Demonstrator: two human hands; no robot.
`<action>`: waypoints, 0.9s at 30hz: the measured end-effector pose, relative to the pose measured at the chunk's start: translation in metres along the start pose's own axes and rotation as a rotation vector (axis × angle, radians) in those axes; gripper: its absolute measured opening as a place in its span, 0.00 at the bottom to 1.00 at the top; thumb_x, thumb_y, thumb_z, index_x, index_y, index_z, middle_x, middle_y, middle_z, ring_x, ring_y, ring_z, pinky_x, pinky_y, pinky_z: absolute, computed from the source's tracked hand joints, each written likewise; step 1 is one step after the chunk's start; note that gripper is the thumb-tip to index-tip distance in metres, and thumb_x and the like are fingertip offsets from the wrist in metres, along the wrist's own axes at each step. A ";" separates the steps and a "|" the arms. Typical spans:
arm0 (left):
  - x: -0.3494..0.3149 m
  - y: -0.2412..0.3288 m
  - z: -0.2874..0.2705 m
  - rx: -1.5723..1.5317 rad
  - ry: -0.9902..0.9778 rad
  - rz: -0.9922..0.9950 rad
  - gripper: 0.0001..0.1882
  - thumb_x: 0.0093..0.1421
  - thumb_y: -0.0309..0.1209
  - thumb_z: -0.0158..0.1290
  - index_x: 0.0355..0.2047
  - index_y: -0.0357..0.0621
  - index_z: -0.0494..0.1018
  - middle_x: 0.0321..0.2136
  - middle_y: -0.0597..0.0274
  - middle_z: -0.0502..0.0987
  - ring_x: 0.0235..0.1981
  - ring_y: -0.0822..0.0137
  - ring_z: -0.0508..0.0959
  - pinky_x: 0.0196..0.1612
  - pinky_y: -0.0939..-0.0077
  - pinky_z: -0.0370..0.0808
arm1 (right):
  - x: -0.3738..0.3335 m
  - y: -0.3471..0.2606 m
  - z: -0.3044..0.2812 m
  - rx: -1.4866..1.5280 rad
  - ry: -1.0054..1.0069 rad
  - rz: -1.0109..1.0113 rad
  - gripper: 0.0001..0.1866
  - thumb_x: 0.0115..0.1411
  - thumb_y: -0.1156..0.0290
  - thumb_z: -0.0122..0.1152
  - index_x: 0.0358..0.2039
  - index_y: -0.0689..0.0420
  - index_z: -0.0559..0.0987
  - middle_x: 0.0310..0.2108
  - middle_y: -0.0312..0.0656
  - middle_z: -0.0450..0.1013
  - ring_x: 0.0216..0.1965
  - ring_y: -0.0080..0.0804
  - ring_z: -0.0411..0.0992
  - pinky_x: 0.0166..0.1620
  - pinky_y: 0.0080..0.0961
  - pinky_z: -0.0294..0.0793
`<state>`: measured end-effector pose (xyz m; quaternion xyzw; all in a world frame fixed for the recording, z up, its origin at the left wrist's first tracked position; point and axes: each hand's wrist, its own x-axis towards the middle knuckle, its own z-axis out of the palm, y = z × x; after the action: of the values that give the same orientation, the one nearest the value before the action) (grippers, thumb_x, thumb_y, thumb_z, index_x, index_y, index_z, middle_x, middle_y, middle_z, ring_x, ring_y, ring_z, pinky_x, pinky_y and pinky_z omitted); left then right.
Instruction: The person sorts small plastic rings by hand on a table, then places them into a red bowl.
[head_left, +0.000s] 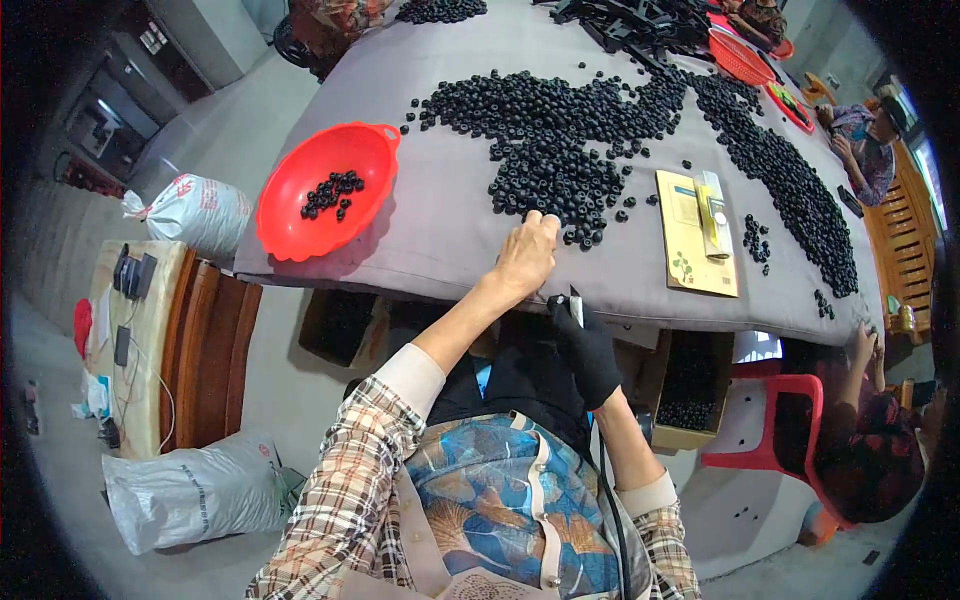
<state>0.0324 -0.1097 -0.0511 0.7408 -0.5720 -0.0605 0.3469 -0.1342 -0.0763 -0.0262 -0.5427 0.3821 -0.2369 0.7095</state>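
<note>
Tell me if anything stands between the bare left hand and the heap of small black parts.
Nothing visible does: the left hand is at the heap of small black parts, its fingers at the near edge. The gloved right hand, holding a pointed tool, is off to the right.

Head view: left of two head-worn fisheyes, upright, looking steeply down and forward. Wearer's patterned apron (490, 490) closest, at lower edge; black beads (555, 185) farther out, above centre; grey-clothed table (430, 240) receding toward top; edges bending near dark rim.
</note>
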 end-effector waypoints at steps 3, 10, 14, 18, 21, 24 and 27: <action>-0.005 -0.007 -0.001 0.070 0.022 0.127 0.08 0.49 0.23 0.53 0.30 0.37 0.67 0.26 0.47 0.69 0.27 0.49 0.73 0.30 0.60 0.70 | 0.005 0.009 -0.006 -0.023 0.001 -0.005 0.09 0.57 0.63 0.53 0.33 0.54 0.75 0.23 0.25 0.62 0.24 0.13 0.56 0.26 0.14 0.56; -0.047 0.011 -0.038 -0.938 -0.245 -0.342 0.08 0.58 0.27 0.47 0.36 0.35 0.71 0.22 0.65 0.73 0.17 0.78 0.73 0.14 0.90 0.67 | 0.012 0.017 -0.009 -0.031 0.048 -0.098 0.08 0.59 0.64 0.52 0.34 0.55 0.74 0.26 0.26 0.64 0.28 0.14 0.60 0.31 0.13 0.60; -0.071 0.024 -0.038 -1.167 -0.324 -0.368 0.09 0.59 0.27 0.47 0.36 0.34 0.70 0.24 0.61 0.74 0.22 0.72 0.77 0.17 0.86 0.71 | 0.004 0.002 0.000 0.242 -0.030 -0.084 0.10 0.60 0.63 0.49 0.30 0.56 0.72 0.23 0.30 0.65 0.26 0.16 0.61 0.30 0.15 0.61; -0.082 0.033 -0.036 -1.289 -0.379 -0.355 0.08 0.60 0.27 0.46 0.36 0.35 0.71 0.25 0.62 0.74 0.21 0.74 0.76 0.20 0.86 0.72 | -0.002 -0.010 0.002 0.113 -0.045 -0.130 0.12 0.60 0.63 0.47 0.27 0.57 0.71 0.17 0.32 0.64 0.21 0.19 0.62 0.27 0.16 0.62; -0.085 0.031 -0.032 -1.335 -0.355 -0.327 0.08 0.59 0.27 0.46 0.36 0.34 0.70 0.24 0.61 0.74 0.20 0.74 0.75 0.20 0.84 0.72 | -0.001 -0.013 0.001 0.218 -0.173 -0.082 0.12 0.60 0.62 0.47 0.27 0.58 0.70 0.16 0.33 0.65 0.20 0.20 0.64 0.26 0.18 0.63; -0.091 0.033 -0.029 -1.285 -0.282 -0.297 0.08 0.59 0.28 0.48 0.36 0.36 0.71 0.23 0.63 0.74 0.18 0.77 0.71 0.19 0.86 0.68 | 0.003 0.000 0.000 0.263 -0.191 -0.092 0.13 0.60 0.62 0.47 0.26 0.58 0.70 0.17 0.34 0.66 0.21 0.21 0.65 0.27 0.19 0.64; -0.093 0.037 -0.027 -1.372 -0.231 -0.352 0.07 0.59 0.28 0.48 0.32 0.38 0.73 0.20 0.68 0.72 0.17 0.81 0.69 0.19 0.89 0.65 | 0.003 0.002 0.002 0.237 -0.109 -0.063 0.13 0.60 0.62 0.48 0.25 0.58 0.70 0.17 0.34 0.66 0.22 0.21 0.65 0.28 0.19 0.64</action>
<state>-0.0159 -0.0186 -0.0384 0.4257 -0.3101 -0.5396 0.6568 -0.1313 -0.0768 -0.0291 -0.4788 0.2951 -0.2727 0.7806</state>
